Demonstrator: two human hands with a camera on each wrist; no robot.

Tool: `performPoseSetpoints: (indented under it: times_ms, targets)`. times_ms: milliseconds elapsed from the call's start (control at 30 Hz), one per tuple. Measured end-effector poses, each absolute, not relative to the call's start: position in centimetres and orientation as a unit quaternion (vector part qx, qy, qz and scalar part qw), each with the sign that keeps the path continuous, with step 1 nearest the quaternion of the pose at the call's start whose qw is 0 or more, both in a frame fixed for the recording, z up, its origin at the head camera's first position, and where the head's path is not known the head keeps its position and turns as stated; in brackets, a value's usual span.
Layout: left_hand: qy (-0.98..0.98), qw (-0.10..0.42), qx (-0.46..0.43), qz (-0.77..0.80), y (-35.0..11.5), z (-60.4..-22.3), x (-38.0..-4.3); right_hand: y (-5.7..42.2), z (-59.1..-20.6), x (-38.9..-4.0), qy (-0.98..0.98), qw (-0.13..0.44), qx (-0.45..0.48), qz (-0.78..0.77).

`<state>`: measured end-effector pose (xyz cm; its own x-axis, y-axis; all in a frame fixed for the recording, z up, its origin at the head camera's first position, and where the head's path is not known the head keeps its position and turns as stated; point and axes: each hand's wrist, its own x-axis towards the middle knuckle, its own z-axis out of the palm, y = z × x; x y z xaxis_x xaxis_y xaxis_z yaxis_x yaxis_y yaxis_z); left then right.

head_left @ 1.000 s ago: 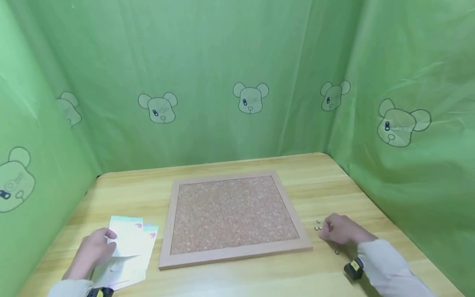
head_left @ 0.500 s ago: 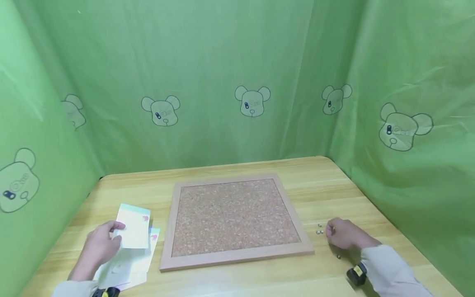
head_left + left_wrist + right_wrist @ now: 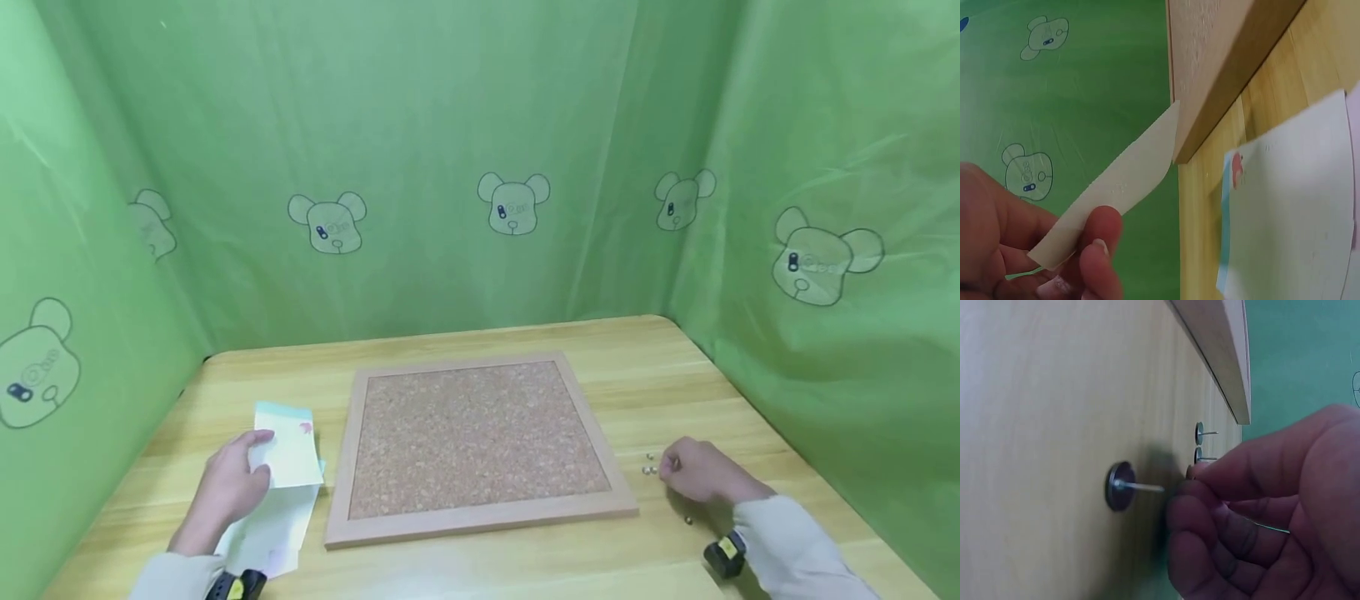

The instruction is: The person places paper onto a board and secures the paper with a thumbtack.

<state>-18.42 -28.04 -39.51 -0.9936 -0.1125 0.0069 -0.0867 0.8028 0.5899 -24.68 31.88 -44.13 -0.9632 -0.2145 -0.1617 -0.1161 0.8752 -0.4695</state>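
My left hand (image 3: 228,485) pinches a white note sheet (image 3: 288,454) by its left edge, thumb against fingers; the sheet has a teal top band and a small red print. In the left wrist view this note (image 3: 1138,165) appears nearly edge-on, raised above the other note sheets (image 3: 1297,206). At the right, my right hand (image 3: 697,471) is low over the table with thumb and fingertips together, pinching a thumbtack (image 3: 1190,472) of which only a rim shows. Around it, several thumbtacks (image 3: 1120,486) lie on their heads, points up.
A wood-framed cork board (image 3: 480,437) lies flat between the hands. Loose note sheets (image 3: 273,525) lie beneath the left hand, left of the board. Green curtains (image 3: 420,275) with bear prints enclose the back and sides of the wooden table (image 3: 480,567).
My left hand has lifted the top note from the other sheets and carried it forward and rightward, toward the board. My right hand has stayed nearly in place among the thumbtacks.
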Motion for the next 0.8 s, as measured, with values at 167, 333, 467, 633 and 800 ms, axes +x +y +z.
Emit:
performPoseSetpoints:
  times_ms: [167,333,467,633,800]
  targets:
    - [-0.946,0.033,0.042,-0.319,-27.2,-39.7,-18.5,31.7,-44.1,-24.9,0.962,0.101,-0.105,-0.233]
    - [-0.945,0.038,0.029,-0.324,-26.1,-39.6,-19.1,31.3,-43.9,-25.1,0.965,0.083,-0.110,-0.221]
    - [-0.943,0.031,0.029,-0.330,-25.4,-39.4,-19.4,30.9,-43.7,-25.2,0.965,0.068,-0.110,-0.230]
    - [-0.940,0.031,0.029,-0.339,-25.1,-39.7,-19.4,30.5,-43.5,-25.3,0.964,0.059,-0.122,-0.229]
    - [-0.929,0.031,0.029,-0.368,-24.6,-40.1,-19.4,30.6,-43.4,-25.5,0.959,0.063,-0.132,-0.243]
